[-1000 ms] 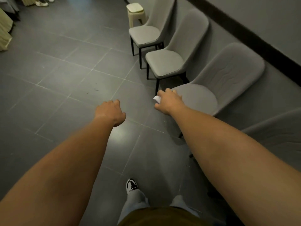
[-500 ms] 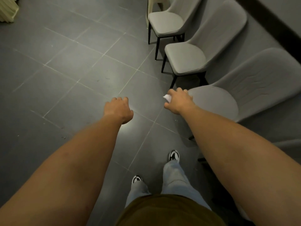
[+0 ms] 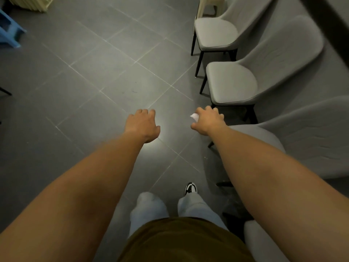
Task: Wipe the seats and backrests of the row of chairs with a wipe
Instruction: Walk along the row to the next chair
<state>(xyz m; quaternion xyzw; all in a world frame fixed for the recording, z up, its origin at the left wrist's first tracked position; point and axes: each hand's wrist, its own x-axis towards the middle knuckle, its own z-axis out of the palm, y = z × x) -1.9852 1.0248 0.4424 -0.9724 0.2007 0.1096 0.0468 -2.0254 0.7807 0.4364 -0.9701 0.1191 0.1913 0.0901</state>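
Small crumpled white wipe is bunched in the right hand, off the nearest grey padded chair; left hand hangs loosely curled, empty. It's light and floppy, probably best kept wadded under the fingers

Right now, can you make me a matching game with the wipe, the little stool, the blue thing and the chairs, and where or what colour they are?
Things:
1. wipe
2. plastic stool
3. blue thing
4. chair seats

Matches:
A. grey, lined up along the wall on the right
B. white, held in the right hand
C. cream, at the far end of the chair row
D. at the left edge, on the floor

Pairs: 1-B, 2-C, 3-D, 4-A
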